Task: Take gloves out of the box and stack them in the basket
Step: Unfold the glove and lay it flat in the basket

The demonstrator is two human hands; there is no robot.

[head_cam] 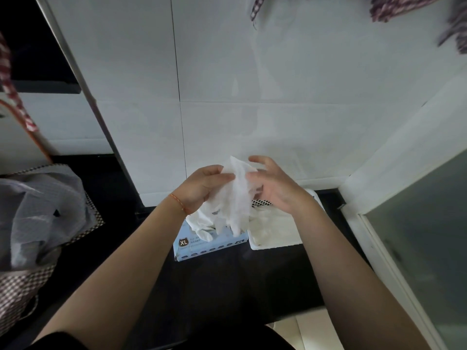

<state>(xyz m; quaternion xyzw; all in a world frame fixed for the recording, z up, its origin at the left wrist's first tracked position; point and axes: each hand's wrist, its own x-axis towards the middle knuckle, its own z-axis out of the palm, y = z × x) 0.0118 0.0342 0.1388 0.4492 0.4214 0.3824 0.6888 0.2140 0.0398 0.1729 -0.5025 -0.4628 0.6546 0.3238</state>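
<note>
Two hands were raised over the black counter [227, 281]: a white glove [238, 198] was pinched by the left hand [202, 189], while the right hand [274, 188] was spread beside it. Below, the box [209, 246] lay left of the white basket [275, 236], touching it.

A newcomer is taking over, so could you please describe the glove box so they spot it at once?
Find the black counter below the white wall. The box lies against the left side of the white basket. It alone is pale blue, marked XL, with white gloves spilling out.
</note>
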